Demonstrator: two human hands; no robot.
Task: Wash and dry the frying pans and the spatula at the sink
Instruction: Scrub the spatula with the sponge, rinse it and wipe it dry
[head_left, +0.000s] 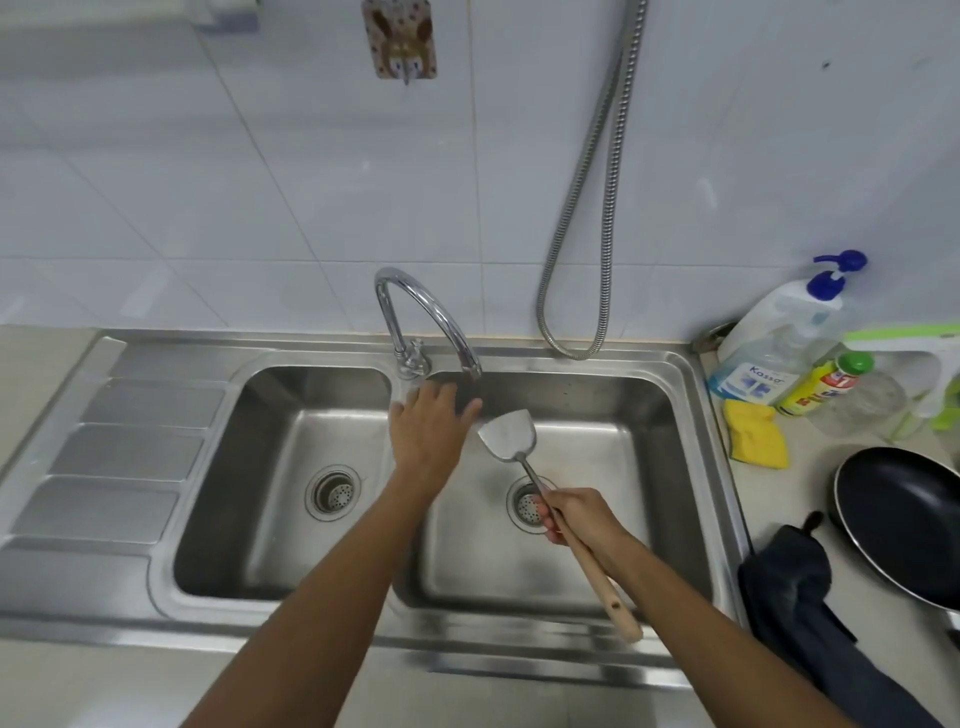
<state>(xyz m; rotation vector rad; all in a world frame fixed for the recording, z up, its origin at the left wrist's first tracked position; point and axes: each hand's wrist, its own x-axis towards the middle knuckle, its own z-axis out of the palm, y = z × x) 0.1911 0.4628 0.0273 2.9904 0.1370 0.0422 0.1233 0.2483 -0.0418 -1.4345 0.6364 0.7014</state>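
My right hand (576, 519) grips the steel spatula (506, 434) where its metal shaft meets the wooden handle, holding the blade up over the right basin of the sink (691, 415). My left hand (428, 431) is stretched out flat with straight fingers just below the chrome tap (415, 312), near its lever. No water shows from the spout. A black frying pan (898, 519) lies on the counter at the right edge, partly cut off by the frame.
A dark cloth (795, 587) lies on the counter between sink and pan. A yellow sponge (756, 434), two detergent bottles (779, 343) and a clear jar stand at the back right. A metal hose (592, 208) hangs on the tiled wall. The drainboard (114, 457) lies left.
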